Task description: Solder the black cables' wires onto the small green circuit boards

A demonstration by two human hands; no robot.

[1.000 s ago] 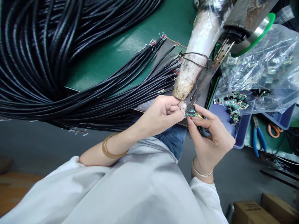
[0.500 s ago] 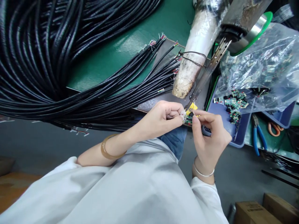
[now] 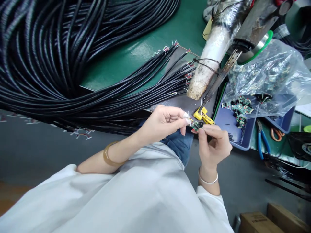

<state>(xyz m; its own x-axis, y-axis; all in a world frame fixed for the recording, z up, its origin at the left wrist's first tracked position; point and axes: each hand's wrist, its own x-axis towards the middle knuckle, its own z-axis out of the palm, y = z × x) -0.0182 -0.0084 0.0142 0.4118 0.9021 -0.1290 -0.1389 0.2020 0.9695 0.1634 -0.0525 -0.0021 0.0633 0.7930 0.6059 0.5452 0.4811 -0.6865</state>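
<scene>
Thin coloured wires [image 3: 190,120] are pinched between the thumb and fingers of my left hand [image 3: 168,121]. My right hand [image 3: 213,142] pinches the dark end of a small green circuit board [image 3: 194,125], whose other end meets the wires. Just beyond the board, a yellow clip-like piece [image 3: 204,116] lies under the tip of a soldering iron [image 3: 220,77] that slants down from the upper right. Left of the iron hangs a plastic-wrapped white tube [image 3: 206,64] with a stained mouth.
Bundles of black cables [image 3: 116,87] with stripped ends cover the left and middle. At right are a blue tray [image 3: 247,136] with circuit boards [image 3: 241,110], a clear plastic bag [image 3: 267,68], blue-handled pliers [image 3: 262,142] and orange-handled scissors [image 3: 275,134].
The view has shifted slightly. Both hands and the board have come away from the iron's tip, towards my body, uncovering the yellow piece.
</scene>
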